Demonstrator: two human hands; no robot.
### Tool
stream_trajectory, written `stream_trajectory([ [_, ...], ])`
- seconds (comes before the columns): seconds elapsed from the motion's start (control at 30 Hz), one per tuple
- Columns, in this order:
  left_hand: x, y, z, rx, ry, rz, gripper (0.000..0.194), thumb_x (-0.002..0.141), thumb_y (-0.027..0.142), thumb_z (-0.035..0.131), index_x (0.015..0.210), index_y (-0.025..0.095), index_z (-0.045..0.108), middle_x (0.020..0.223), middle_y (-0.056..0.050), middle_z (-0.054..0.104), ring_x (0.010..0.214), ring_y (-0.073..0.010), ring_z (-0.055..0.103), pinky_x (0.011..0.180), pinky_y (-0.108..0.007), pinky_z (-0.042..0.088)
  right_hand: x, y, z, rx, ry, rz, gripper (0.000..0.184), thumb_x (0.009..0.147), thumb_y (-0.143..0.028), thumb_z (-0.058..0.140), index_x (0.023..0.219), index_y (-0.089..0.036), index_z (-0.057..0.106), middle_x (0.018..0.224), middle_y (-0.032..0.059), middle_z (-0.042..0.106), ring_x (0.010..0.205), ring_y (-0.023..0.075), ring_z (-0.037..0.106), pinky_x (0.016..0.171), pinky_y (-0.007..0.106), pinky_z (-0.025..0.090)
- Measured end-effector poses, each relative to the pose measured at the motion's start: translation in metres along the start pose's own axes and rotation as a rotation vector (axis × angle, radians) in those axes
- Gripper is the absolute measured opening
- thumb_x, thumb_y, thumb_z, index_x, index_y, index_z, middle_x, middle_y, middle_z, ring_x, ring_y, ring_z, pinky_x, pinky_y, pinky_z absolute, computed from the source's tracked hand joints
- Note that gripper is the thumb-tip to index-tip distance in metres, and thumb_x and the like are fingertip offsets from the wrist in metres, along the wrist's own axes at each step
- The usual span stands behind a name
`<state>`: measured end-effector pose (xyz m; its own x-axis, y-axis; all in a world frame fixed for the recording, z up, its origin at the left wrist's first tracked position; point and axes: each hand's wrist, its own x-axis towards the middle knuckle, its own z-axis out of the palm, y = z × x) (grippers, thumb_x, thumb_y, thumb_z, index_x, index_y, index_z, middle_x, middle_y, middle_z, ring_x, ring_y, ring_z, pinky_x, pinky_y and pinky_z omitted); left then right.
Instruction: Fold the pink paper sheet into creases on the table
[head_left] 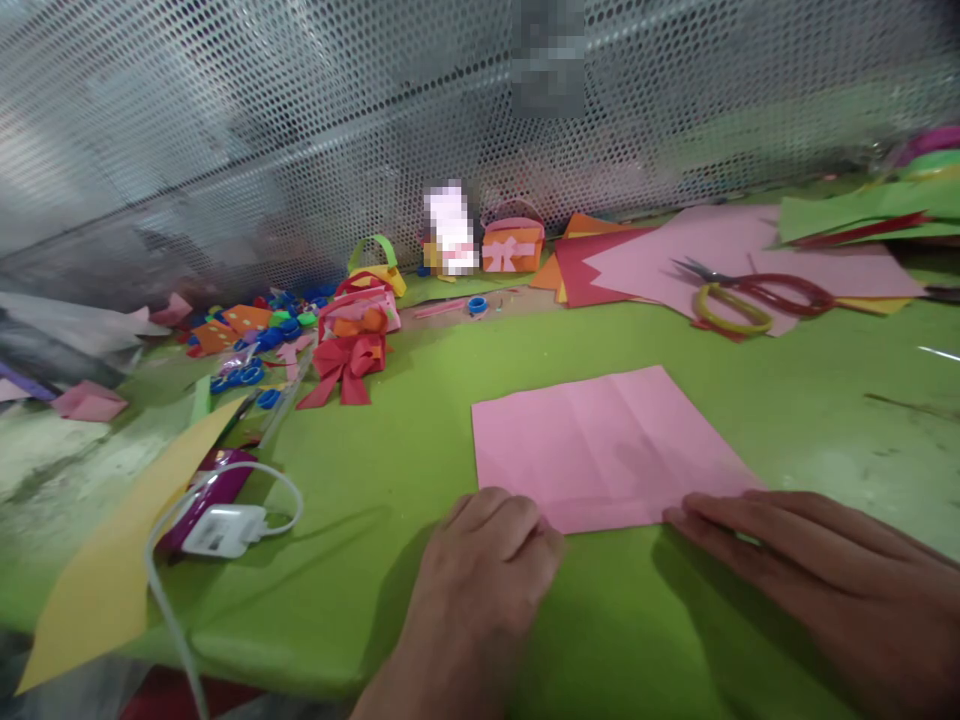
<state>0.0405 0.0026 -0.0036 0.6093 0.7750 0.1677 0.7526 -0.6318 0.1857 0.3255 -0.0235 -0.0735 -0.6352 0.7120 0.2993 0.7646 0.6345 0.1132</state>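
Note:
A pink sheet of paper (600, 440) lies flat on the green table, with faint creases across it and a line along its near edge. At the near left corner my left hand (487, 570) has its fingers curled closed on the paper, fingertips partly hidden. My right hand (832, 570) rests at the near right corner, its fingers stretched out and their tips pressing on the sheet.
Scissors (757, 290) with yellow and red handles lie on coloured paper sheets at the back right. Small paper bags (513, 246) stand along the perforated metal panel. Left are a red bow (346, 368), a white charger (225, 530) with cable and a yellow sheet (112, 560).

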Motion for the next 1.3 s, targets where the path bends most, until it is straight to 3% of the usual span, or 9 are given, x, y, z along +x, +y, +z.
stream_trajectory([
  [0.2,-0.002,0.014,-0.004,0.312,-0.030,0.079,0.029,0.091,0.016,0.048,0.118,0.016,0.058,0.097,-0.001,0.070,0.082,-0.0194,0.062,0.071,-0.037,0.051,0.002,-0.006,-0.003,0.039,0.014,0.059,0.065,0.076,-0.009,0.039,0.138,-0.028,0.048,0.129,0.0040,0.061,0.111,0.0302,0.060,0.086,0.047,0.057],
  [0.33,-0.009,0.018,0.004,0.353,0.042,0.105,0.042,0.101,0.036,0.030,0.116,0.012,0.061,0.099,-0.004,0.070,0.090,-0.0198,0.063,0.075,-0.034,0.051,0.007,-0.012,-0.008,0.004,0.025,0.040,0.068,0.072,-0.007,0.040,0.137,-0.025,0.047,0.127,0.0063,0.062,0.109,0.0299,0.061,0.083,0.046,0.056],
  [0.47,-0.012,0.019,0.017,0.376,0.198,0.111,0.068,0.098,0.052,0.013,0.109,0.010,0.066,0.098,-0.009,0.071,0.093,-0.0234,0.064,0.077,-0.036,0.051,0.033,-0.031,-0.019,-0.071,0.036,0.037,0.071,0.063,-0.008,0.044,0.131,-0.029,0.050,0.102,0.0099,0.068,0.091,0.0320,0.063,0.070,0.048,0.053],
  [0.57,-0.014,0.018,0.023,0.399,0.232,0.081,0.075,0.095,0.058,0.009,0.110,0.013,0.066,0.097,-0.009,0.072,0.089,-0.0234,0.065,0.071,-0.035,0.052,0.055,-0.045,-0.029,-0.161,-0.035,0.008,0.063,0.065,-0.013,0.050,0.126,-0.030,0.053,0.076,0.0084,0.063,0.068,0.0302,0.059,0.054,0.045,0.048],
  [0.67,-0.018,0.015,0.026,0.436,0.234,0.096,0.073,0.094,0.062,0.013,0.116,0.013,0.064,0.102,-0.009,0.071,0.094,-0.0250,0.064,0.077,-0.038,0.052,0.064,-0.049,-0.036,-0.181,-0.069,0.019,0.055,0.066,-0.014,0.052,0.119,-0.027,0.058,0.073,0.0080,0.060,0.063,0.0296,0.057,0.052,0.044,0.046],
  [0.83,-0.025,0.008,0.026,0.467,0.202,0.130,0.066,0.093,0.062,0.027,0.119,0.013,0.063,0.109,-0.007,0.071,0.097,-0.0248,0.064,0.081,-0.037,0.052,0.037,-0.031,-0.033,-0.099,-0.034,0.043,0.061,0.064,-0.006,0.043,0.123,-0.014,0.055,0.096,0.0131,0.065,0.084,0.0311,0.061,0.070,0.049,0.050],
  [0.97,-0.026,0.006,0.024,0.505,0.164,0.149,0.067,0.092,0.063,0.031,0.122,0.010,0.061,0.112,-0.008,0.071,0.097,-0.0246,0.064,0.079,-0.035,0.053,0.004,-0.016,-0.028,-0.155,-0.097,0.190,0.062,0.069,0.000,0.038,0.129,-0.011,0.050,0.104,0.0155,0.064,0.092,0.0329,0.060,0.079,0.054,0.050],
  [1.13,-0.031,-0.001,0.022,0.552,0.160,0.164,0.072,0.091,0.065,0.030,0.120,0.007,0.060,0.113,-0.010,0.071,0.098,-0.0236,0.064,0.076,-0.033,0.054,-0.005,-0.012,-0.029,-0.190,-0.114,0.197,0.061,0.070,0.002,0.036,0.129,-0.009,0.048,0.107,0.0188,0.063,0.096,0.0349,0.060,0.079,0.057,0.051],
  [1.3,-0.050,-0.026,0.007,0.636,0.177,0.141,0.055,0.095,0.053,0.035,0.115,0.009,0.063,0.105,-0.008,0.073,0.093,-0.0232,0.064,0.074,-0.033,0.054,-0.006,-0.009,-0.020,-0.266,-0.035,0.193,0.052,0.077,0.000,0.034,0.123,-0.012,0.054,0.102,0.0168,0.066,0.089,0.0342,0.064,0.072,0.053,0.054],
])
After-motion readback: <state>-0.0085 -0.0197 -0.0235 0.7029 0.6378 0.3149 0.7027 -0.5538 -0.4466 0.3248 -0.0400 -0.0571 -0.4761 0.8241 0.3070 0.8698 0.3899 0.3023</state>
